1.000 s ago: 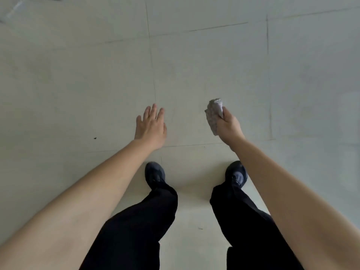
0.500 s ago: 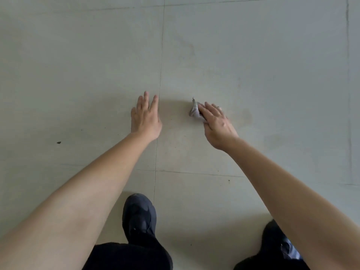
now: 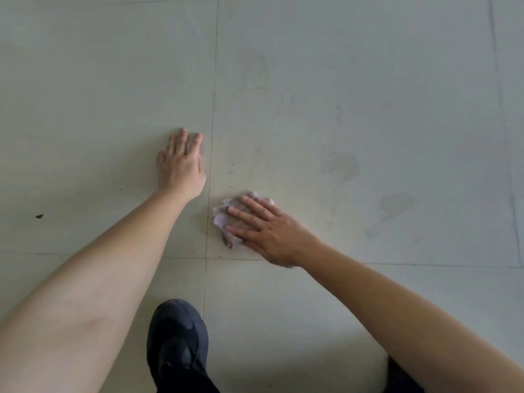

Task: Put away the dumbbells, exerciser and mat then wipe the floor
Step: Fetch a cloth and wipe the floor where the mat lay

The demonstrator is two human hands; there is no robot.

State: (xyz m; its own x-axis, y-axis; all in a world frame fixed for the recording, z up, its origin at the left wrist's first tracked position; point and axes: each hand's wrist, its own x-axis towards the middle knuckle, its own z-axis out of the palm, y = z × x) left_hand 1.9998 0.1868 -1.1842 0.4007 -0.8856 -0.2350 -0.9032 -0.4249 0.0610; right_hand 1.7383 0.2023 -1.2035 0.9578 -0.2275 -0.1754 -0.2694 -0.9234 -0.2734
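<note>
A crumpled pale wipe (image 3: 224,219) lies on the light tiled floor (image 3: 312,95). My right hand (image 3: 263,231) presses down on it with straight fingers, covering most of it. My left hand (image 3: 181,165) rests flat on the floor a little to the left and further forward, just left of a tile joint, with nothing under it. Faint darker smudges (image 3: 397,202) mark the tile to the right of the wipe. No dumbbells, exerciser or mat are in view.
My dark left shoe (image 3: 177,344) stands on the floor near the bottom middle, and a bit of the other one (image 3: 402,378) shows under my right forearm. A small dark speck (image 3: 39,216) lies at the far left. Tile joints cross just below the wipe.
I have bent down closer to the floor. My right hand went from holding the wipe in the air to pressing it flat on the tile. My left hand came down onto the floor.
</note>
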